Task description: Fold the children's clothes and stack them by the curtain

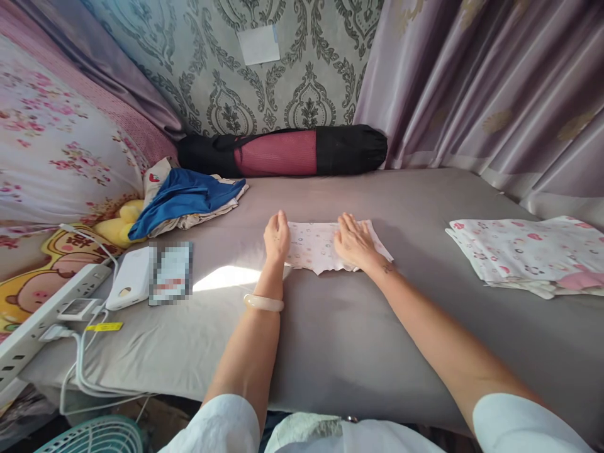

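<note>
A small pale pink printed cloth (314, 242) lies folded on the grey bed sheet in front of me. My left hand (277, 239) stands on its edge against the cloth's left end, fingers stretched out. It does not appear to grip the fabric. My right hand (353, 242) rests flat, palm down, on the right part of the cloth with its fingers extended, hiding some of the print. The cloth's lower edge is uneven, with a small point sticking out.
Folded printed fabric (523, 251) lies at right. A blue garment (193, 192) tops a pile at left. Behind is a black and red rolled bag (278, 153). A power strip (56, 314), white power bank (132, 277) and pixelated item (170, 274) sit left; a green fan (94, 437) stands below.
</note>
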A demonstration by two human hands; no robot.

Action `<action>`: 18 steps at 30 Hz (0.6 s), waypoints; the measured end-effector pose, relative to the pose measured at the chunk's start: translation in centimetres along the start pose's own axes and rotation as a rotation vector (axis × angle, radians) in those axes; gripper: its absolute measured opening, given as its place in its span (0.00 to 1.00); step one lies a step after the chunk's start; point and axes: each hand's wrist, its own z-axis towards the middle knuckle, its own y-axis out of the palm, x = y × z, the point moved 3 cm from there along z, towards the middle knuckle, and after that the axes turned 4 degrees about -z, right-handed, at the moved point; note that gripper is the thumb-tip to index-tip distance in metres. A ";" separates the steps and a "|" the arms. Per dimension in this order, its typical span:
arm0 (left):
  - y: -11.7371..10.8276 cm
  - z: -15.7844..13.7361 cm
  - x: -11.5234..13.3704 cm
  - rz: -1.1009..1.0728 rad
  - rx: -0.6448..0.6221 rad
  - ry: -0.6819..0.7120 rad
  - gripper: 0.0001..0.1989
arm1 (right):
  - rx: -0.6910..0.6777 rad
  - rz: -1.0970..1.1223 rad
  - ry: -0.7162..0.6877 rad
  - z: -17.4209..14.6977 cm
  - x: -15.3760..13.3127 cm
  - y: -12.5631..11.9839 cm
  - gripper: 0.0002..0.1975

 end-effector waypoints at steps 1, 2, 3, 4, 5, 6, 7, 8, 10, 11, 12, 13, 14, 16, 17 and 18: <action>-0.4 0.3 -0.2 -0.152 0.051 -0.045 0.26 | -0.030 0.028 -0.034 0.1 -1.1 0.1 0.30; -0.8 0.4 -0.4 -0.299 0.079 -0.102 0.26 | -0.062 0.049 -0.060 0.2 -2.0 0.2 0.31; -1.0 0.6 -0.7 -0.434 0.090 -0.166 0.26 | -0.094 0.063 -0.073 0.2 -2.8 0.5 0.31; -1.1 0.7 -1.0 -0.547 0.086 -0.227 0.26 | -0.117 0.067 -0.079 0.3 -3.3 0.8 0.32; -1.2 0.8 -1.2 -0.634 0.072 -0.273 0.27 | -0.130 0.063 -0.078 0.3 -3.6 1.1 0.32; -1.3 0.9 -1.4 -0.693 0.054 -0.303 0.27 | -0.132 0.054 -0.072 0.3 -3.8 1.4 0.32; -1.5 0.9 -1.5 -0.730 0.039 -0.321 0.28 | -0.127 0.043 -0.067 0.3 -3.8 1.7 0.32; -1.6 1.0 -1.7 -0.758 0.031 -0.336 0.29 | -0.116 0.030 -0.065 0.2 -3.8 1.9 0.31; -1.9 1.0 -1.8 -0.855 0.048 -0.388 0.29 | -0.095 0.008 -0.066 0.2 -3.6 2.3 0.31; -2.0 0.9 -1.9 -0.944 0.082 -0.433 0.27 | -0.092 0.001 -0.067 0.2 -3.5 2.4 0.31; -2.2 0.8 -1.9 -1.058 0.128 -0.482 0.26 | -0.094 -0.003 -0.068 0.2 -3.4 2.4 0.31; -2.3 0.7 -1.9 -1.184 0.178 -0.529 0.24 | -0.100 -0.005 -0.067 0.2 -3.4 2.3 0.31; -2.3 0.6 -1.8 -1.305 0.227 -0.569 0.22 | -0.110 -0.005 -0.061 0.3 -3.5 2.2 0.31; -2.5 0.5 -1.7 -1.482 0.300 -0.620 0.18 | -0.123 -0.006 -0.042 0.5 -4.0 1.9 0.31; -2.5 0.4 -1.6 -1.532 0.317 -0.632 0.17 | -0.119 -0.005 -0.037 0.7 -4.4 1.8 0.31; -2.5 0.4 -1.6 -1.563 0.329 -0.638 0.16 | -0.112 -0.001 -0.040 0.8 -5.0 1.6 0.31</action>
